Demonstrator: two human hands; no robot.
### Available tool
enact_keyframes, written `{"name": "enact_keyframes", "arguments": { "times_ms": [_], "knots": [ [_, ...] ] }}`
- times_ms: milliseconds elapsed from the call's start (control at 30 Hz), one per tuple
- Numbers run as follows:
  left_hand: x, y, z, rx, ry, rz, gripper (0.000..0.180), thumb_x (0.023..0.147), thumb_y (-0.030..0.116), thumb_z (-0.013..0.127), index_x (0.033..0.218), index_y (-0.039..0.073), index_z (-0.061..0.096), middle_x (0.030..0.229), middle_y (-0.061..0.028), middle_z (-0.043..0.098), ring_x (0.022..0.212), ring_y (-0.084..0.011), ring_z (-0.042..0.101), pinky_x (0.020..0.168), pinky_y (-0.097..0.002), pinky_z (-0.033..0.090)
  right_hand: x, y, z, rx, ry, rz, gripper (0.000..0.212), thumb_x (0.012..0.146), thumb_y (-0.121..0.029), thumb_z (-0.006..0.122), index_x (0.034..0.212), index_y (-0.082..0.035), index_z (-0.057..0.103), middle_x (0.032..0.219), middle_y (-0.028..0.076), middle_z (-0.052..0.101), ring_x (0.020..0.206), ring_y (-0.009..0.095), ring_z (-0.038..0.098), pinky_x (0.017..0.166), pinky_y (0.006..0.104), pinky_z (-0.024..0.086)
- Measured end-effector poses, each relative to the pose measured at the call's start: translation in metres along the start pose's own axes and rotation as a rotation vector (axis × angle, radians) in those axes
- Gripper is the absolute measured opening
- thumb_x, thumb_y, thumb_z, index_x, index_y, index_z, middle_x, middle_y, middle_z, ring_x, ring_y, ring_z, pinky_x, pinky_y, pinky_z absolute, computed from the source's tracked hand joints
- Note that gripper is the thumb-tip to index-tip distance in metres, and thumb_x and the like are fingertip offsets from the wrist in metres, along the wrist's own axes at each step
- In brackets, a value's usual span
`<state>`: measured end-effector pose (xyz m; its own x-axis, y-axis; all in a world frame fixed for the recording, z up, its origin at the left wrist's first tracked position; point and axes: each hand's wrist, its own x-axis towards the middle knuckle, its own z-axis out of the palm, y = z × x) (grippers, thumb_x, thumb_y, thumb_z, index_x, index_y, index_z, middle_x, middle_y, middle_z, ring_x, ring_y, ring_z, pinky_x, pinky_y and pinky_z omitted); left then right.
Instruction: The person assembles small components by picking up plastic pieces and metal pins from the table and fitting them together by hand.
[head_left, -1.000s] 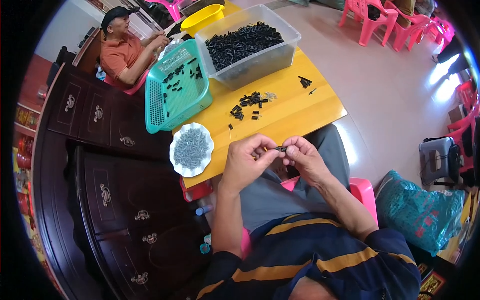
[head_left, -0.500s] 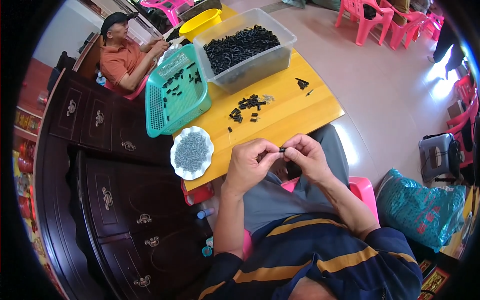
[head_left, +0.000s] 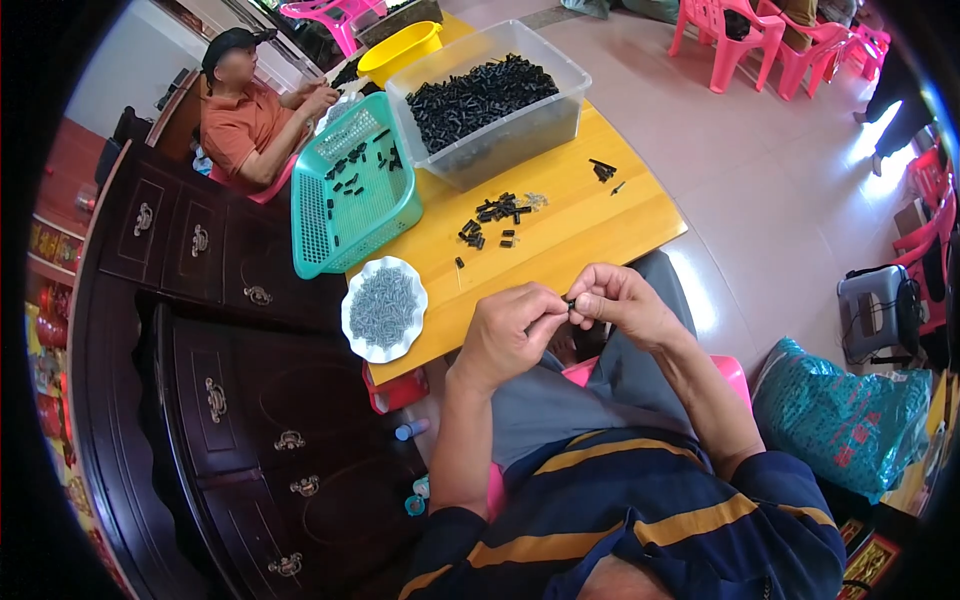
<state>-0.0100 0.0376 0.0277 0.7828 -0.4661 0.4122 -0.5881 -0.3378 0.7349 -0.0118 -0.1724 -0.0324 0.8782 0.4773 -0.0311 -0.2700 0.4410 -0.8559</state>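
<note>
My left hand [head_left: 512, 332] and my right hand [head_left: 628, 308] meet above my lap, just off the table's near edge. Both are closed, pinching one small black cylindrical part [head_left: 571, 303] between their fingertips, which cover most of it. Ahead on the yellow wooden table [head_left: 570, 240] lies a loose pile of similar black parts [head_left: 500, 208], with a few small clear pieces [head_left: 537, 200] at its right side. To the left stands a white scalloped dish [head_left: 350, 335] full of thin, clear greyish pieces [head_left: 383, 306].
A clear plastic bin [head_left: 485, 160] heaped with black parts stands at the back, beside a green basket [head_left: 375, 235] and a yellow basin [head_left: 400, 50]. Several black parts [head_left: 603, 170] lie at the table's right. A person in orange [head_left: 240, 130] sits far left, near a dark cabinet [head_left: 270, 380].
My fingers have shifted around the black part, and both hands have moved slightly to the right. The right fingers are curled differently over it.
</note>
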Motion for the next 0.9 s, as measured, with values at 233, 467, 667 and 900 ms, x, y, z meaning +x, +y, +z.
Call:
{"name": "enact_keyframes", "arguments": {
  "times_ms": [233,467,667,900],
  "knots": [
    [0.003,0.002,0.005,0.136,0.033,0.109,0.016,0.076,-0.005,0.076,0.088,0.001,0.068,0.082,-0.0122,0.07,0.073,-0.0254,0.07,0.065,-0.0317,0.054,-0.001,-0.004,0.001,-0.012,0.043,0.027,0.012,0.1,-0.012,0.064,0.106,-0.002,0.063,0.087,0.004,0.069,0.076,0.008,0.064,0.072,0.0218,0.053],
    [0.0,0.006,0.003,-0.188,0.035,-0.115,0.029,0.078,-0.004,0.079,0.105,0.003,0.072,0.082,-0.006,0.07,0.076,-0.0125,0.069,0.067,-0.0272,0.056,-0.002,0.004,0.014,0.192,0.028,-0.047,0.02,0.099,-0.023,0.067,0.107,-0.004,0.064,0.094,0.002,0.067,0.083,0.008,0.061,0.078,0.0231,0.052],
    [0.007,0.02,-0.002,0.025,0.0,-0.024,0.042,0.074,0.007,0.084,0.113,0.006,0.069,0.097,-0.0095,0.067,0.085,-0.0219,0.068,0.071,-0.0304,0.055,0.003,0.013,0.015,0.33,-0.043,0.0,0.03,0.098,-0.035,0.068,0.107,-0.007,0.064,0.096,0.0,0.063,0.085,0.008,0.058,0.076,0.0247,0.049],
    [0.008,0.019,0.003,0.123,-0.006,0.034,0.052,0.068,0.013,0.089,0.115,0.003,0.071,0.111,-0.0145,0.069,0.105,-0.0315,0.067,0.087,-0.0373,0.055,0.011,0.021,0.015,0.328,-0.183,0.054,0.042,0.093,-0.048,0.069,0.105,-0.008,0.064,0.094,0.002,0.061,0.081,0.01,0.056,0.072,0.0243,0.046]
  ]
}}
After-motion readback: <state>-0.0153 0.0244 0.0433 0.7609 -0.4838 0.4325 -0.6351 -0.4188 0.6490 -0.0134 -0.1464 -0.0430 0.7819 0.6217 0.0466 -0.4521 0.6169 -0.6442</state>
